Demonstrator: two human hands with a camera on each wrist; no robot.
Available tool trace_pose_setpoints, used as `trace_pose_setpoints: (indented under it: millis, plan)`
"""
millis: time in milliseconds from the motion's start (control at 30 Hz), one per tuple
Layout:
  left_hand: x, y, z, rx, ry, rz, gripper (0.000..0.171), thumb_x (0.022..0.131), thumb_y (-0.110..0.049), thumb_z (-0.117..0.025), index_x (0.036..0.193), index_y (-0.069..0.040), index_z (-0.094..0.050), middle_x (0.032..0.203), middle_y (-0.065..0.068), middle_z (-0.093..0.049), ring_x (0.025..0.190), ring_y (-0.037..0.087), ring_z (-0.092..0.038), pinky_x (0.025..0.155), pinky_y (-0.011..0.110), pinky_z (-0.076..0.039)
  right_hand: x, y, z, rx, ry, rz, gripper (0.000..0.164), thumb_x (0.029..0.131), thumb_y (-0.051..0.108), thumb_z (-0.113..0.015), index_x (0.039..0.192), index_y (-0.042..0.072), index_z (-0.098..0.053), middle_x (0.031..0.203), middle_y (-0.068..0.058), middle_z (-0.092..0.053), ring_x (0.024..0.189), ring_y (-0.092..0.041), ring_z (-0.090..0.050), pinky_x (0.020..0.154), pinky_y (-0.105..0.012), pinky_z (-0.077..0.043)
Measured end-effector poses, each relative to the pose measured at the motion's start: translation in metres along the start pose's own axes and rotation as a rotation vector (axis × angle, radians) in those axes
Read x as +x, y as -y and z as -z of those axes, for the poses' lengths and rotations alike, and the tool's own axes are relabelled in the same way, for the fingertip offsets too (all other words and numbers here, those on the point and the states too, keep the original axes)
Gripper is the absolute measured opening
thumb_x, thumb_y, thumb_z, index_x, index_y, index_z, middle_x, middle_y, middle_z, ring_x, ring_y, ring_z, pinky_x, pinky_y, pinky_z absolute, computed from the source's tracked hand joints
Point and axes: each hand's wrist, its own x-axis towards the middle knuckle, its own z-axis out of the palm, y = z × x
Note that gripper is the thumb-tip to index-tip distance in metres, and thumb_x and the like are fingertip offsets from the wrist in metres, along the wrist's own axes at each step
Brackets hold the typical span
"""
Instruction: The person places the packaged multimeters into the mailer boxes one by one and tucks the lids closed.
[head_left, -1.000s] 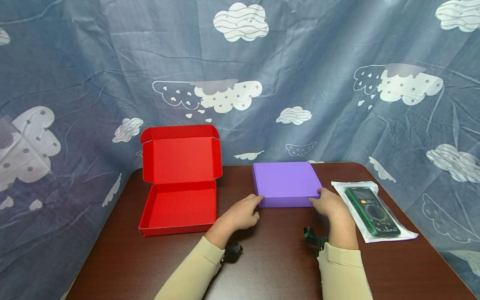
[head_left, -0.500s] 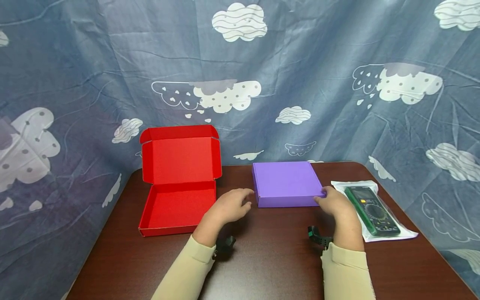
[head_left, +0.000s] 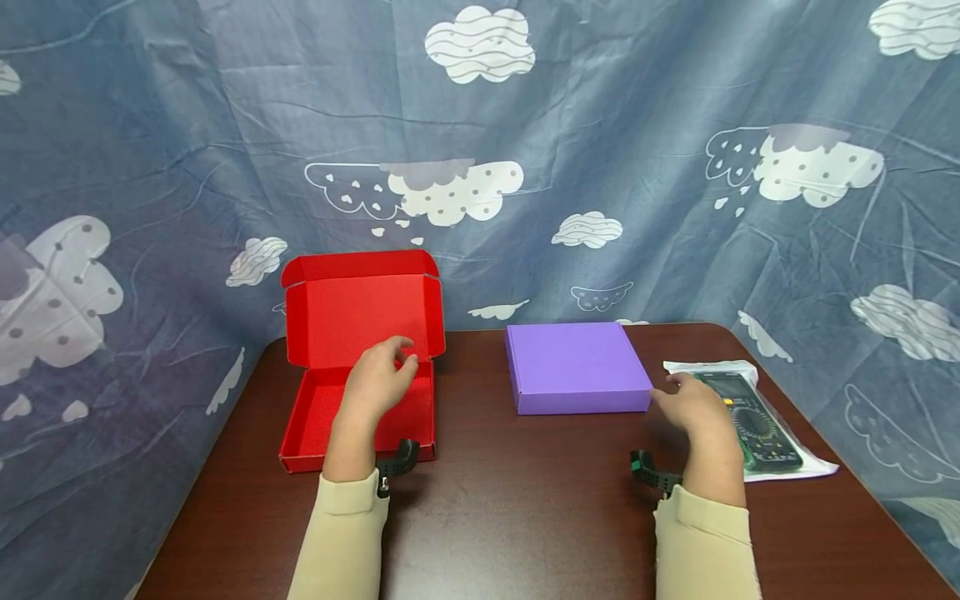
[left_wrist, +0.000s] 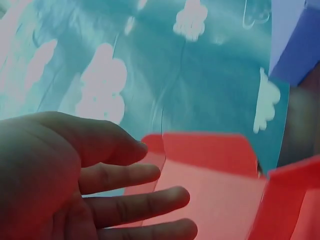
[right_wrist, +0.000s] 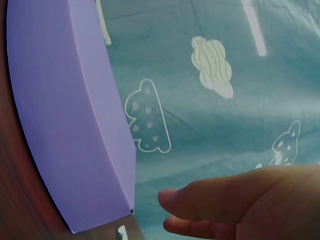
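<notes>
On the left of the table stands a red cardboard box (head_left: 307,417), its lid (head_left: 337,317) raised upright. My left hand (head_left: 371,383) is over this box, fingers extended and holding nothing; in the left wrist view the spread fingers (left_wrist: 150,202) overlap the raised lid. A closed purple box (head_left: 577,362) lies at the back, right of centre. Beside its front right corner is my right hand (head_left: 697,408), also holding nothing, with a small gap to the box in the right wrist view. The right hand partly covers a green-cased multimeter (head_left: 753,421) in a clear-and-white plastic bag.
The dark brown wooden table (head_left: 510,508) extends to a backdrop curtain (head_left: 645,100) with white cloud prints, which hangs along its back and sides. The bagged multimeter lies near the table's right edge.
Both hands have come off the purple box, which stays closed in place. My left hand has moved left to above the red box; my right hand has shifted slightly right, toward the multimeter.
</notes>
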Motion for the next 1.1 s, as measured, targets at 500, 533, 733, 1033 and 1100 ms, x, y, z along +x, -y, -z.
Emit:
trace_pose_setpoints:
  millis: [500,533,733,1033,1100]
  plan:
    - [0.002,0.042,0.026,-0.027,-0.006,0.187,0.045,0.100,-0.022,-0.059,0.138,0.003,-0.056,0.134,0.026,-0.057,0.115,0.042,-0.057,0.095,0.056,-0.050,0.002,-0.017,0.005,-0.026,-0.052,-0.007,0.062,0.103,0.033,-0.050,0.140,-0.015,-0.039,0.138,-0.048,-0.038,0.124,-0.065,-0.041,0.098,-0.070,-0.039]
    - [0.001,0.044,0.028,-0.033,-0.005,0.198,0.046,0.100,-0.022,-0.059,0.139,0.003,-0.055,0.135,0.026,-0.056,0.115,0.042,-0.056,0.095,0.056,-0.050,0.002,-0.018,0.005,-0.027,-0.055,-0.008,0.062,0.103,0.033,-0.050,0.140,-0.015,-0.039,0.138,-0.049,-0.038,0.124,-0.065,-0.041,0.098,-0.070,-0.039]
    - [0.001,0.054,0.033,-0.020,-0.030,0.208,0.048,0.100,-0.022,-0.058,0.139,0.005,-0.054,0.134,0.030,-0.053,0.121,0.046,-0.051,0.099,0.059,-0.046,0.001,-0.025,0.007,-0.032,-0.099,-0.025,0.061,0.102,0.034,-0.051,0.140,-0.013,-0.040,0.136,-0.051,-0.036,0.124,-0.069,-0.037,0.099,-0.072,-0.036]
    - [-0.003,0.063,0.039,-0.002,-0.025,0.338,0.057,0.099,-0.026,-0.057,0.147,0.002,-0.045,0.140,0.033,-0.040,0.129,0.052,-0.037,0.100,0.068,-0.038,-0.001,-0.030,0.005,0.037,-0.113,-0.159,0.069,0.101,0.040,-0.051,0.149,-0.007,-0.033,0.139,-0.052,-0.023,0.129,-0.072,-0.023,0.099,-0.077,-0.030]
    - [-0.003,0.067,0.040,0.002,-0.029,0.356,0.059,0.098,-0.026,-0.057,0.148,0.003,-0.043,0.142,0.034,-0.038,0.131,0.053,-0.034,0.101,0.069,-0.035,-0.001,-0.030,0.005,0.049,-0.115,-0.174,0.072,0.101,0.041,-0.052,0.150,-0.007,-0.030,0.140,-0.052,-0.020,0.131,-0.071,-0.019,0.100,-0.078,-0.028]
